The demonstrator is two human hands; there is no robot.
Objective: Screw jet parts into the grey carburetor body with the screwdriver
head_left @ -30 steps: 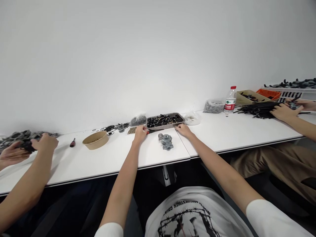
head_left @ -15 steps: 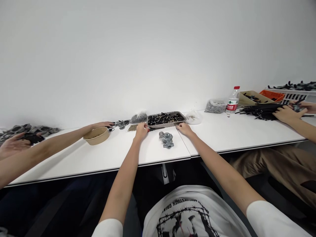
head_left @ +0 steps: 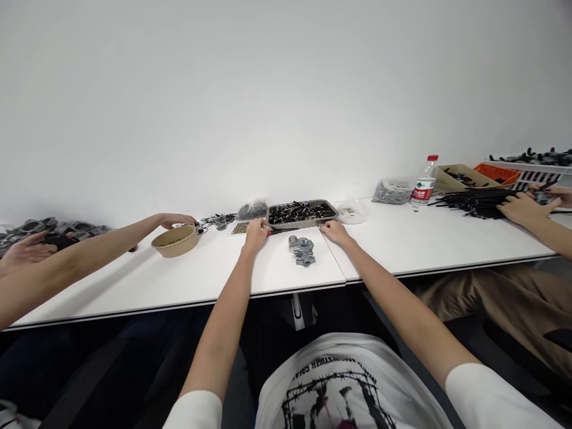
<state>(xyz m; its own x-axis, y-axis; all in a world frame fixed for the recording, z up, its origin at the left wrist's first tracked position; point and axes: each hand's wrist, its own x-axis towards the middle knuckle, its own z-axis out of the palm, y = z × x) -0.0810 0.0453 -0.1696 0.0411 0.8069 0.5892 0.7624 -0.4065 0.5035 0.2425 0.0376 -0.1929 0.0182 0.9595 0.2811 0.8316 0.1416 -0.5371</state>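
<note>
My left hand (head_left: 255, 231) lies on the white table (head_left: 402, 244) at the front left corner of a grey metal tray (head_left: 298, 224) full of small black and brass parts. Its fingers are curled, and a small red and black thing (head_left: 273, 233) pokes out beside them; whether the hand grips it is unclear. My right hand (head_left: 334, 231) rests flat at the tray's front right corner, fingertips touching or almost touching the rim. A grey cast metal part (head_left: 302, 249) sits on the table between my hands, held by neither.
A co-worker's hand (head_left: 176, 220) on the left reaches to black rings (head_left: 203, 225) behind a brown paper bowl (head_left: 175, 241). Bags of small parts (head_left: 251, 210) flank the tray. A water bottle (head_left: 424, 180) and black rods (head_left: 478, 201) lie right, under another person's hand (head_left: 521, 207).
The co-worker's arm on the left has stretched across the table to the black rings behind the bowl. My own hands have stayed at the tray's corners.
</note>
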